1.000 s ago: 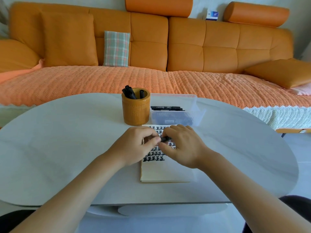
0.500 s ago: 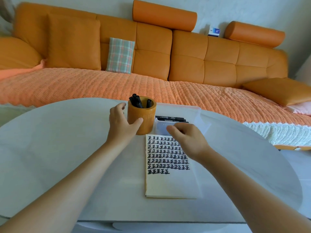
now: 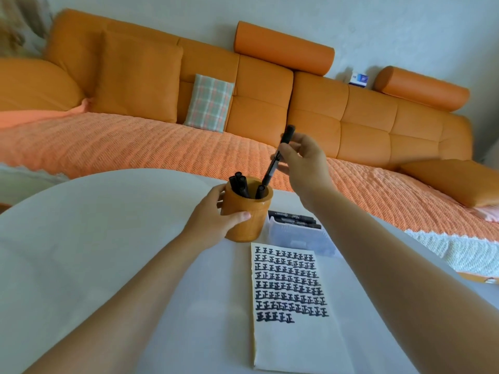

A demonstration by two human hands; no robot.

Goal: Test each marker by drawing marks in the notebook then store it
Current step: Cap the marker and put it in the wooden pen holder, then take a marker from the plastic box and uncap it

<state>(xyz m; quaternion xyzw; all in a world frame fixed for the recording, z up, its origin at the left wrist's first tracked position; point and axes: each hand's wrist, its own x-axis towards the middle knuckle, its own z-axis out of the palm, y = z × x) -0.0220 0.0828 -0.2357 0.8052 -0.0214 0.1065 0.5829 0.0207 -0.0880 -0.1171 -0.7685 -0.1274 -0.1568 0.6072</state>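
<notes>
My left hand (image 3: 216,214) grips the side of the round wooden pen cup (image 3: 247,211), which stands on the white table (image 3: 94,238) and holds several black markers (image 3: 239,183). Above the cup, my right hand (image 3: 305,168) pinches a capped black marker (image 3: 278,155), tilted, its lower end just over the cup's mouth. In front of the cup lies the open notebook (image 3: 294,336), its upper half filled with rows of black marks. A clear plastic box (image 3: 299,236) to the right of the cup holds more black markers (image 3: 294,217).
An orange sofa (image 3: 297,103) with a knitted orange cover runs behind the table, with a plaid cushion (image 3: 209,102) and orange bolsters on it. The table's rounded far edge lies just past the cup. A small blue and white box (image 3: 358,79) sits on the sofa back.
Both hands left the notebook. My left hand went to the cup and took hold of it. My right hand rose with the capped marker to above the cup. The camera tilted.
</notes>
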